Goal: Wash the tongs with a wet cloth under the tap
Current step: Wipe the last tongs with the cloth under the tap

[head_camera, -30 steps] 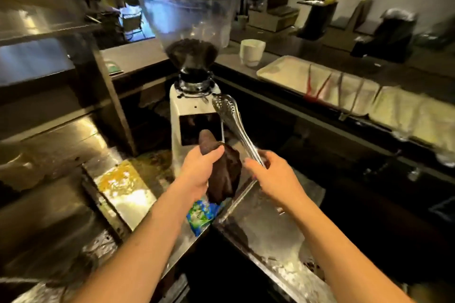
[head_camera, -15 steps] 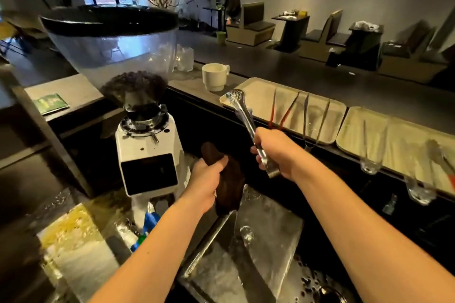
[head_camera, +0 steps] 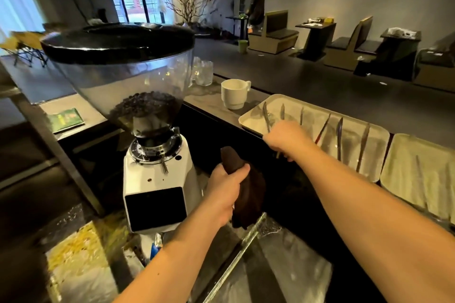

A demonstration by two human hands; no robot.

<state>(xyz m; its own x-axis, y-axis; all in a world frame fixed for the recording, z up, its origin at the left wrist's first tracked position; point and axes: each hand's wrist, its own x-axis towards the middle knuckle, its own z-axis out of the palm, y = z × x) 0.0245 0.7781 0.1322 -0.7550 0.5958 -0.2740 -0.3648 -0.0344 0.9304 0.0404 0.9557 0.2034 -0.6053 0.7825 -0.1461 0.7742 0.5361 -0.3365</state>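
My right hand (head_camera: 286, 139) grips the steel tongs (head_camera: 266, 117) by their handle end. Their tips reach over the near left corner of a cream tray (head_camera: 248, 122) on the raised counter. Whether the tips touch the tray I cannot tell. My left hand (head_camera: 227, 183) holds a dark brown cloth (head_camera: 248, 200) bunched in its fist, above the steel sink edge (head_camera: 242, 246) and just right of the grinder. No tap shows in the view.
A white coffee grinder (head_camera: 157, 187) with a bean hopper stands at the left. A white mug (head_camera: 232, 93) sits by the tray, which holds several other tongs (head_camera: 339, 138). A second cream tray (head_camera: 418, 174) lies further right. A person (head_camera: 256, 2) stands far back.
My right hand has carried the tongs up and to the right, from over the sink to the cream tray. My left hand has kept hold of the cloth.
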